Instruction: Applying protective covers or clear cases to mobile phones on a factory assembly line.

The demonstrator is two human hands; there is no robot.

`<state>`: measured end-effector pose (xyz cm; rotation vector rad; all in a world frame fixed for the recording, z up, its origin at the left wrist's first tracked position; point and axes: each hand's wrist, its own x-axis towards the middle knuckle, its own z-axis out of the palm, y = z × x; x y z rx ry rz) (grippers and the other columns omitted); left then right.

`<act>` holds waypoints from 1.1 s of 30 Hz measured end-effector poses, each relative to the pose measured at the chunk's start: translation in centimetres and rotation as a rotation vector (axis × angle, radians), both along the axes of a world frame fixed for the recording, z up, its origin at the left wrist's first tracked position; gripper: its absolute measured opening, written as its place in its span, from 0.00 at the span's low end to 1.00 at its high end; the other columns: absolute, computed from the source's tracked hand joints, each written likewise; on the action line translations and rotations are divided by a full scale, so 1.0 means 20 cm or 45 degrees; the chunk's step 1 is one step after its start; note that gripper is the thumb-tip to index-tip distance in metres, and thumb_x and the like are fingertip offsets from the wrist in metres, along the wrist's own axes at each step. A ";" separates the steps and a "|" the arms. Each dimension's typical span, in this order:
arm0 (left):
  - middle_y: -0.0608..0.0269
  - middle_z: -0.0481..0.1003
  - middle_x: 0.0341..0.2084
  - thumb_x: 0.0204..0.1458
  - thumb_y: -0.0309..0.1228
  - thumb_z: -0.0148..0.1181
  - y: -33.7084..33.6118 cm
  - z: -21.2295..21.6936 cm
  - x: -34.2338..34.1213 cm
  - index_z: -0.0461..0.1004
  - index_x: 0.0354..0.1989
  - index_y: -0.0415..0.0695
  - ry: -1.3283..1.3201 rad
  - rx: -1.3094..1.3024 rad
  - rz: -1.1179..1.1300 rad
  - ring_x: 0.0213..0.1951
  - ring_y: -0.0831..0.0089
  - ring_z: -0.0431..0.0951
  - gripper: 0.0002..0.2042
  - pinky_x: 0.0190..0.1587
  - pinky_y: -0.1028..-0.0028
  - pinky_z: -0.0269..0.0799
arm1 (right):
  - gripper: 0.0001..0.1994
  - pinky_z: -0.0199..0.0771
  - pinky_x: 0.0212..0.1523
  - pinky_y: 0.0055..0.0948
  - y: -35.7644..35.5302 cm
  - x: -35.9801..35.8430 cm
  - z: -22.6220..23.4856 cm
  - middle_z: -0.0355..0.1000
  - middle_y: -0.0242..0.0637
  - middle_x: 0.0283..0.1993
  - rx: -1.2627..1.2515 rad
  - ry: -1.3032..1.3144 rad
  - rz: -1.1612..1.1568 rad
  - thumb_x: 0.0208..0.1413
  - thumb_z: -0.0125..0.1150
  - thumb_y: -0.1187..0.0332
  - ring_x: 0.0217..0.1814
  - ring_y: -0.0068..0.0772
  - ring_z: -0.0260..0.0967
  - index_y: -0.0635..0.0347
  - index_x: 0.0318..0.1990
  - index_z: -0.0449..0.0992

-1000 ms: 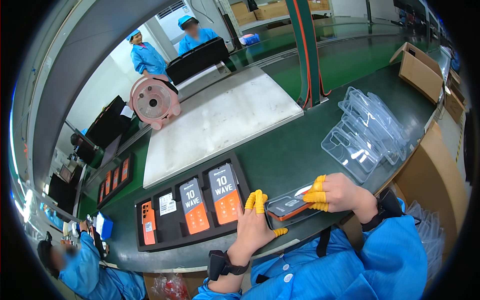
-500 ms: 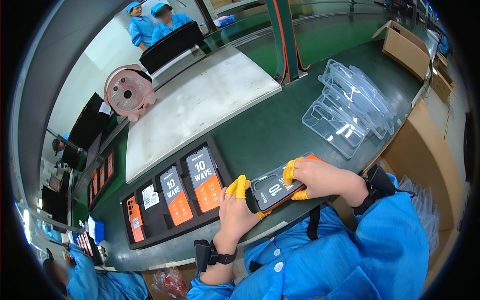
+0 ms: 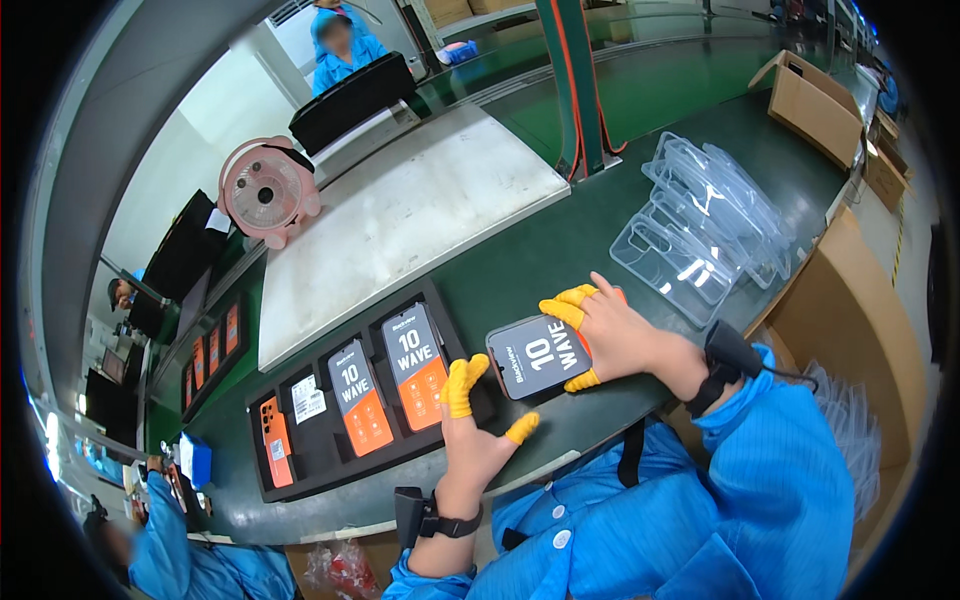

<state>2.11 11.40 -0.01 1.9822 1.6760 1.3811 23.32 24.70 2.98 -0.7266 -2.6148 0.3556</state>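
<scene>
In my right hand (image 3: pixel 612 335) a smartphone (image 3: pixel 535 360) with a dark and orange printed front lies face up above the green bench, held by its right end. Yellow finger covers wrap several of my fingertips. My left hand (image 3: pixel 475 440) is open beside the phone's left end, its thumb apart from the fingers and nothing between them. Just left of it lies a black tray (image 3: pixel 312 435). In that tray are two face-up phones, one (image 3: pixel 415 365) nearest my hand and another (image 3: pixel 360 400), plus an orange-backed phone (image 3: pixel 273 440) and a white label (image 3: pixel 308 398).
A pile of clear phone cases (image 3: pixel 700 225) lies at the right. Behind the tray is a white board (image 3: pixel 430 190), with a pink fan (image 3: pixel 266 193) at its left. Cardboard boxes (image 3: pixel 815 105) stand right. Another tray (image 3: pixel 212 350) sits far left. Co-workers sit beyond.
My left hand has let go of the phone and opened to its left. My right hand keeps hold, now at the right end, and the phone has shifted slightly left.
</scene>
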 end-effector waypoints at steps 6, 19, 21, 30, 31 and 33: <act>0.53 0.71 0.45 0.46 0.31 0.65 -0.03 0.14 0.08 0.58 0.55 0.36 -0.581 -0.279 -0.157 0.47 0.68 0.72 0.30 0.49 0.72 0.65 | 0.43 0.42 0.63 0.56 -0.14 -0.09 -0.07 0.63 0.41 0.50 0.185 0.527 -0.119 0.27 0.72 0.51 0.55 0.43 0.60 0.56 0.56 0.62; 0.51 0.77 0.24 0.44 0.27 0.64 -0.02 0.15 0.10 0.71 0.36 0.33 -0.310 -0.097 0.158 0.27 0.65 0.79 0.13 0.30 0.75 0.70 | 0.33 0.71 0.40 0.35 -0.07 -0.09 0.15 0.73 0.45 0.32 -0.228 0.168 -0.128 0.34 0.68 0.44 0.36 0.44 0.71 0.61 0.44 0.74; 0.51 0.77 0.24 0.44 0.27 0.64 -0.02 0.14 0.09 0.71 0.36 0.33 -0.299 -0.075 0.168 0.27 0.64 0.79 0.13 0.30 0.75 0.70 | 0.31 0.71 0.39 0.35 -0.09 -0.09 0.16 0.74 0.45 0.31 -0.253 0.133 -0.182 0.32 0.71 0.47 0.36 0.45 0.71 0.62 0.40 0.76; 0.51 0.77 0.27 0.45 0.29 0.65 0.02 0.19 0.00 0.71 0.37 0.32 -0.375 -0.362 0.118 0.30 0.65 0.79 0.15 0.33 0.72 0.70 | 0.32 0.72 0.36 0.36 -0.10 -0.10 0.12 0.74 0.44 0.29 -0.227 0.215 -0.213 0.31 0.69 0.42 0.33 0.45 0.72 0.64 0.36 0.76; 0.52 0.77 0.27 0.45 0.29 0.65 0.02 0.20 -0.01 0.71 0.37 0.31 -0.404 -0.428 0.103 0.31 0.64 0.79 0.15 0.34 0.72 0.70 | 0.32 0.72 0.36 0.36 -0.11 -0.10 0.11 0.74 0.44 0.29 -0.246 0.226 -0.217 0.31 0.69 0.42 0.32 0.45 0.72 0.64 0.36 0.76; 0.52 0.77 0.27 0.45 0.29 0.64 0.03 0.15 -0.02 0.71 0.37 0.31 -0.405 -0.381 0.131 0.31 0.64 0.78 0.15 0.34 0.71 0.70 | 0.32 0.72 0.35 0.35 -0.12 -0.12 0.08 0.74 0.44 0.29 -0.187 0.281 -0.255 0.31 0.69 0.43 0.32 0.45 0.72 0.64 0.36 0.76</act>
